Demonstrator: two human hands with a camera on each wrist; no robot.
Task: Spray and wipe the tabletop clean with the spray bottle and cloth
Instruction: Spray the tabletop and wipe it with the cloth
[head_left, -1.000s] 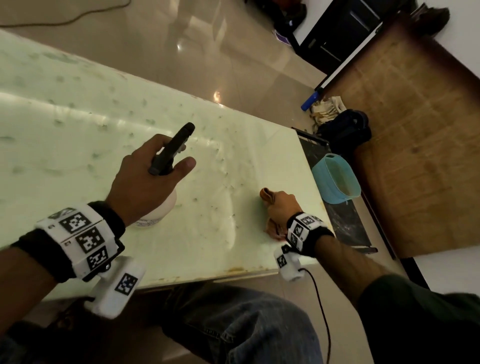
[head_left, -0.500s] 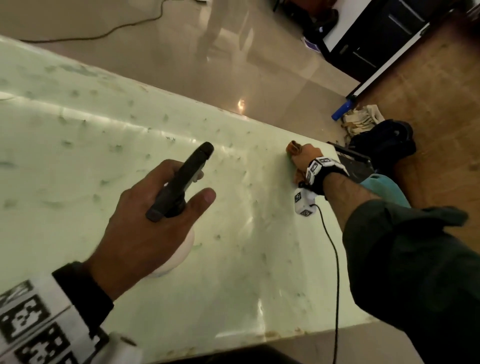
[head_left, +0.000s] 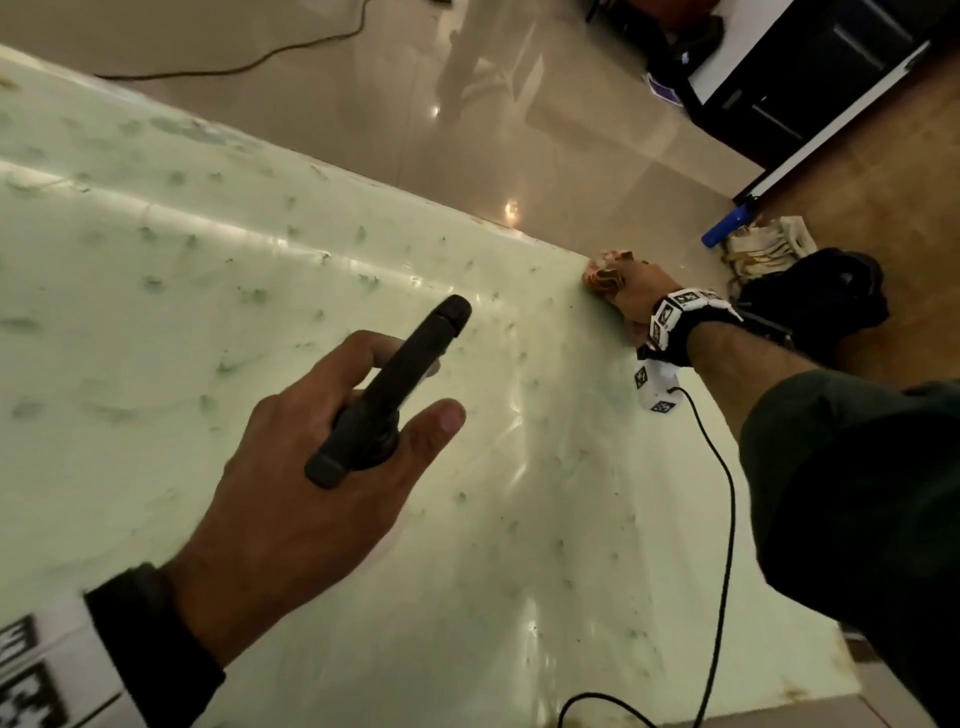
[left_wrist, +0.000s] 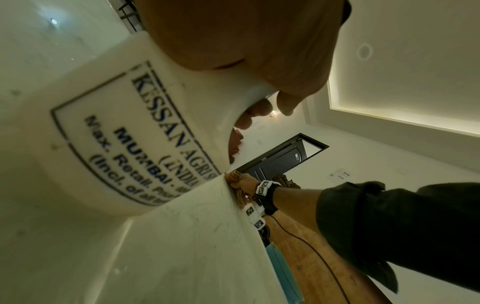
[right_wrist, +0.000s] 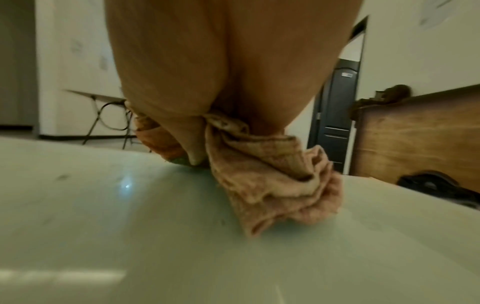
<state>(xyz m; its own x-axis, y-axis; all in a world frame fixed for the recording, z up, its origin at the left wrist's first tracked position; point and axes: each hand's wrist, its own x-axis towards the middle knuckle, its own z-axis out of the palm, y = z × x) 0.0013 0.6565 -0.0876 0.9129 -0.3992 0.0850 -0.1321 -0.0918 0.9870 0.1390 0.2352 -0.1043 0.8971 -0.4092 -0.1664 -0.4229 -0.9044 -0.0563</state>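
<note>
My left hand (head_left: 311, 499) grips the neck of a white spray bottle (left_wrist: 122, 144) with a black trigger head (head_left: 395, 389), standing on the pale green tabletop (head_left: 156, 312); its nozzle points toward the far right corner. My right hand (head_left: 631, 293) is stretched out to that far right corner, clutching a crumpled pinkish-orange cloth (right_wrist: 272, 181) and pressing it on the tabletop (right_wrist: 130, 236) at the edge. In the head view only a bit of the cloth (head_left: 605, 270) shows past the fingers. Dark speckles and wet streaks cover the tabletop.
A black cable (head_left: 719, 545) runs from my right wrist over the table's right side. Beyond that edge lie a dark bag (head_left: 821, 291), a blue handle (head_left: 724, 228) and a wooden cabinet (right_wrist: 415, 139). A teal bin (left_wrist: 283, 273) stands below the right edge.
My right hand has slid the cloth away from the near edge along the right side to the far corner. The left hand keeps hold of the bottle, and the view has moved closer.
</note>
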